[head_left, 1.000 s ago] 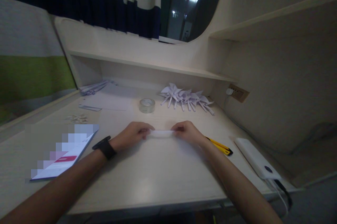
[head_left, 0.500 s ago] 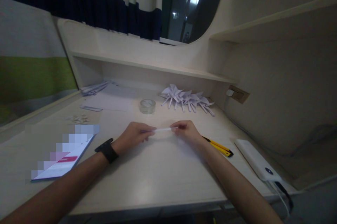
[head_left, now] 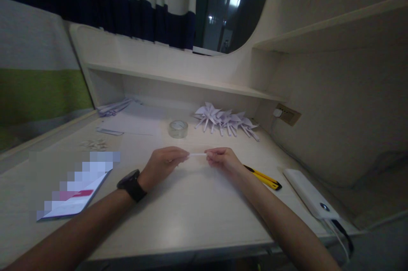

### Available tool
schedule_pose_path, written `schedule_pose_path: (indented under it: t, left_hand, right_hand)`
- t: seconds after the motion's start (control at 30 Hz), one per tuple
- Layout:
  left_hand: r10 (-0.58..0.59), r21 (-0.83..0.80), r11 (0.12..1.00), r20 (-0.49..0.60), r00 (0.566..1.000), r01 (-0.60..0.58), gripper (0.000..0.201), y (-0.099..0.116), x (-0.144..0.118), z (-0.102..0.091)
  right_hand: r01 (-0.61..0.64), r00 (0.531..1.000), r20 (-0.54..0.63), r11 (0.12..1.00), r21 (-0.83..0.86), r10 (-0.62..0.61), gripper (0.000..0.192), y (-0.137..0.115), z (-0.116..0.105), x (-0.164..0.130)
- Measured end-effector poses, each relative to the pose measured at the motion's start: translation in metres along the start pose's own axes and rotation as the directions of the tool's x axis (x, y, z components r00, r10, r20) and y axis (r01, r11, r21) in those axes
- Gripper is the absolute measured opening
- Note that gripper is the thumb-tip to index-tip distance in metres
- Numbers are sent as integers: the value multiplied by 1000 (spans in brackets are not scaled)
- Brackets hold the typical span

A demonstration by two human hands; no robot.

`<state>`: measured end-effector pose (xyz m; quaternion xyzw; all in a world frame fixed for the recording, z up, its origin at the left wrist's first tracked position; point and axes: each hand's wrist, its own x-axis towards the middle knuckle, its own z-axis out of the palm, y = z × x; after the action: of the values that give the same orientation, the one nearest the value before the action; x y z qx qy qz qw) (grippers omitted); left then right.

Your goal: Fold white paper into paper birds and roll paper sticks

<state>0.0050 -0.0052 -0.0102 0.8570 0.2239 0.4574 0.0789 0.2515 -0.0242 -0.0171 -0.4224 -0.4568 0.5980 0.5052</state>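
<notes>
Above the middle of the desk, a thin white paper strip or roll (head_left: 198, 154) stretches level between my two hands. My left hand (head_left: 165, 162), with a black watch at its wrist, pinches one end. The other end is between the thumb and fingers of my right hand (head_left: 223, 159). Whether the paper is rolled or folded I cannot tell. Beyond my hands stand a roll of clear tape (head_left: 178, 129) and a row of several white paper pinwheels (head_left: 223, 119). A yellow and black utility knife (head_left: 264, 177) lies beside my right forearm.
White paper sheets (head_left: 134, 119) and folded strips lie at the back left. Several small pale pieces (head_left: 94, 145) are in front of them. A tablet-like screen (head_left: 75, 196) is at the left. A white power bank (head_left: 309, 194) with cables lies at the right, below a wall socket (head_left: 288, 114).
My left hand has turned slightly, its fingers now closer together over the paper's end. The paper between the hands looks thinner and straighter. Nothing else on the desk has moved.
</notes>
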Motion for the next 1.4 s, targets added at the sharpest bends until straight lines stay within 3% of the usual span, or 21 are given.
schedule_pose_path:
  t: [0.1, 0.2, 0.4, 0.53, 0.73, 0.9, 1.0, 1.1, 1.4]
  left_hand:
    - [133, 45, 990, 12, 991, -133, 28, -2, 0, -2]
    - [150, 73, 986, 46, 988, -153, 26, -6, -1, -1]
    - [30, 69, 997, 90, 995, -37, 27, -8, -4, -1]
    - [-32, 171, 985, 156, 987, 5, 21, -5, -3, -2]
    - [152, 408, 884, 212, 965, -229, 23, -5, -7, 9]
    - [251, 451, 838, 183, 951, -308, 26, 1, -8, 9]
    - [264, 464, 819, 218, 940, -338, 24, 3, -9, 9]
    - [223, 454, 836, 231, 947, -307, 22, 4, -10, 12]
    - [106, 325, 933, 159, 982, -154, 28, 1, -10, 18]
  right_hand:
    - [-45, 999, -5, 999, 30, 45, 28, 0, 0, -1]
    - [-68, 998, -6, 997, 39, 68, 28, 0, -1, -1]
    - [-34, 999, -9, 994, -102, 33, 30, -2, 2, -3]
    - [-19, 1000, -26, 991, -133, 15, 31, 0, 5, -4]
    - [-77, 997, -31, 994, -77, 75, 25, 4, 14, -6]
    - [-103, 994, -53, 993, -57, 100, 18, 4, 21, -8]
    - [-124, 991, -56, 991, -50, 121, 15, 5, 22, -8]
    - [-119, 991, -62, 991, -56, 115, 15, 9, 23, -7]
    - [56, 998, -23, 998, 14, -56, 31, 13, 26, -7]
